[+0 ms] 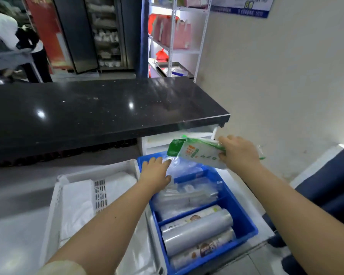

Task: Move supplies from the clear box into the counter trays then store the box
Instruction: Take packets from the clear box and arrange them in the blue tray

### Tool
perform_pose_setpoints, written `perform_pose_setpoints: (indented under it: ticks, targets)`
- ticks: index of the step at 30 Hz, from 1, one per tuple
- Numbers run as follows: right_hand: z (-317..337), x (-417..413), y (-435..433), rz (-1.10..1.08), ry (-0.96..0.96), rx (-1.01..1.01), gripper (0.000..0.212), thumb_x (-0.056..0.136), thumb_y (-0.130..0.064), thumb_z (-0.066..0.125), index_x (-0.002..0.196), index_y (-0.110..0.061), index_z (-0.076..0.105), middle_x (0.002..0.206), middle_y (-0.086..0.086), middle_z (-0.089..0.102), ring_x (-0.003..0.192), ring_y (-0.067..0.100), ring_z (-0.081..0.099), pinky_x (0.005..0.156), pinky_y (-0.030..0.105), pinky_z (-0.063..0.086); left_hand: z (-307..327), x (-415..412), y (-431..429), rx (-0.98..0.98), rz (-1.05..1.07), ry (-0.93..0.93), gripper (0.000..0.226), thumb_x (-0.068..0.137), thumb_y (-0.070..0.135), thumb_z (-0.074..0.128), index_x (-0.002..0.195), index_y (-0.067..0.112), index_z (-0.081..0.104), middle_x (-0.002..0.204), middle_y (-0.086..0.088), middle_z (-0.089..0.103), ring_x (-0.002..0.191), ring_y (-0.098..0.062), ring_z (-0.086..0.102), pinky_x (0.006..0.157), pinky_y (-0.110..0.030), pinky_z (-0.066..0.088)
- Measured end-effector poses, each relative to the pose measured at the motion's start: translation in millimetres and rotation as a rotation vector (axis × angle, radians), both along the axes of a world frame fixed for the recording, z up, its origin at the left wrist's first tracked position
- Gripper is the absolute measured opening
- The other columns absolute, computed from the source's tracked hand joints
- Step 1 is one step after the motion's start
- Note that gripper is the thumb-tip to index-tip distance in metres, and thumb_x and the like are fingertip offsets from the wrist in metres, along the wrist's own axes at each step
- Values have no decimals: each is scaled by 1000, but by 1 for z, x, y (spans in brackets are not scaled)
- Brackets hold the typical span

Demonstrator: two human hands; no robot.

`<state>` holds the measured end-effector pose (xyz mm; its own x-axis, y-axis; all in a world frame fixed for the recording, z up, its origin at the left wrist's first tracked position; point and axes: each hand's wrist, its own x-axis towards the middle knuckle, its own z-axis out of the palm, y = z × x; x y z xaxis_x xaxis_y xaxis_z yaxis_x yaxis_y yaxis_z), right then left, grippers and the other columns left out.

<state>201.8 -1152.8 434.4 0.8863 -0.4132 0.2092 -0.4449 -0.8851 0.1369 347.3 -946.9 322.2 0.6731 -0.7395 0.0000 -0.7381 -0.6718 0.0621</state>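
Green-white packet (197, 153) gripped by right hand (238, 153) | left hand (154, 171) open on blue tray (244, 219)

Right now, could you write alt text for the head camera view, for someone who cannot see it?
A person's right hand holds a green-and-white packet above a blue divided tray of rolls and clear bags, while the left hand rests on the bags at its far end. A white crate sits alongside, below a black counter.

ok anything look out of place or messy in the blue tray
Nothing spilled or damaged. The blue tray holds rolls lying side by side in the near compartment and clear bags loosely piled farther back. The right hand holds a green-and-white packet above it.
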Motion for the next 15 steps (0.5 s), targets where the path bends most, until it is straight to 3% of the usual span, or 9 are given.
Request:
perform_pose_setpoints:
  ticks: [5, 8, 12, 15]
  targets:
    - [-10, 11, -30, 28, -8, 1, 29, 80, -25, 62, 108, -18, 56, 91, 4, 60, 80, 26, 54, 59, 33, 36, -17, 20, -42, 61, -29, 67, 67, 87, 52, 52, 147, 39, 24, 148, -7, 34, 125, -34, 34, 93, -46, 34]
    - [-14, 21, -43, 39, -6, 3, 26, 80, -27, 61, 103, -18, 55, 90, 2, 58, 79, 24, 52, 59, 34, 39, -25, 28, -62, 153, -28, 175, 70, 87, 52, 54, 147, 44, 20, 152, -5, 29, 132, -35, 29, 99, -49, 34]
    - [-20, 31, -59, 44, 8, 41, 26, 81, -29, 59, 105, -19, 54, 94, 1, 59, 83, 24, 54, 66, 36, 46, -32, 36, -78, 192, 17, 357, 70, 86, 28, 55, 144, 49, 21, 149, -4, 33, 134, -36, 30, 98, -51, 38]
    - [-25, 36, -69, 71, -8, 59, 30, 80, -30, 60, 108, -18, 55, 96, 3, 60, 85, 27, 55, 66, 36, 44, -38, 42, -83, 260, -20, 347, 67, 85, 10, 52, 139, 45, 33, 140, -5, 40, 127, -38, 37, 88, -44, 46]
